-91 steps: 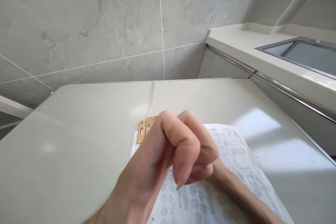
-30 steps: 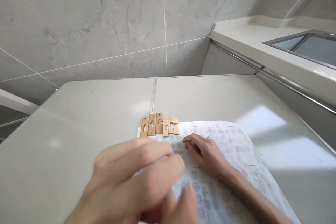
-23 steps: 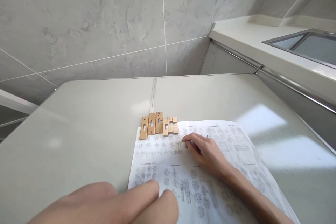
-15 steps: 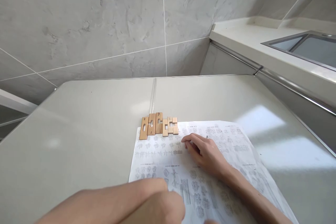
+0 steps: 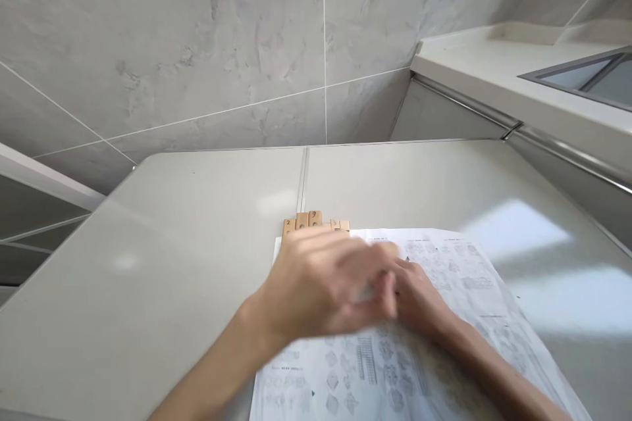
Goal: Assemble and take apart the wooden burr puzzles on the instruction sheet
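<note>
My left hand [image 5: 320, 283] hangs over the printed sheet [image 5: 474, 296], its fingers bent and smeared by motion. I cannot make out whether anything is in them. Just behind, my right hand [image 5: 419, 293] rests on or close above the sheet, and its fingers are mostly hidden by my left hand. Several flat wooden puzzle pieces [image 5: 315, 218] lie in a row at the sheet's far left edge. Some bear handwritten numbers such as 2 and 3. My left hand covers their nearer parts.
The sheet, printed with small diagrams, lies on a pale glossy table [image 5: 207, 230] with a seam down its middle. Beyond stands a grey tiled wall [image 5: 237, 39]. A white counter [image 5: 474, 62] with a metal rail below it runs along the right.
My left arm has moved up and forward, bringing the left hand into view over the sheet beside my right hand. The whole view has shifted slightly, with things now further right.
</note>
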The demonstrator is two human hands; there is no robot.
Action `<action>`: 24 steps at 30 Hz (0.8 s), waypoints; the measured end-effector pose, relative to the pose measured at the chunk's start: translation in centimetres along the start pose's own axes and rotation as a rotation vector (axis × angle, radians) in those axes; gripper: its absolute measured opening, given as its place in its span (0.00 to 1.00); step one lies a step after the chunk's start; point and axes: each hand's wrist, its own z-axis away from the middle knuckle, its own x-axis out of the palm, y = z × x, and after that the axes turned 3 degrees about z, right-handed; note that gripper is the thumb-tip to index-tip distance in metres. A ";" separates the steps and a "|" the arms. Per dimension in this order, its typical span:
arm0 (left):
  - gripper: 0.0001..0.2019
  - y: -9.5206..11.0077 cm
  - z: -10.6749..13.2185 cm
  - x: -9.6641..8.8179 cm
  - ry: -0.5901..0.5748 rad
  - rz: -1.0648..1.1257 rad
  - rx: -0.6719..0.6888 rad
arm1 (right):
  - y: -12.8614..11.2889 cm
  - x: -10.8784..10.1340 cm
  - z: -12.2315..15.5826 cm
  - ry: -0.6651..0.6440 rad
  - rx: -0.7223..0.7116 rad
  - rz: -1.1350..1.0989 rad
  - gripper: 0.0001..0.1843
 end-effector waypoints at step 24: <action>0.42 -13.8 6.1 2.2 -0.240 0.079 -0.479 | 0.1 -0.2 -0.4 -0.053 0.046 -0.020 0.12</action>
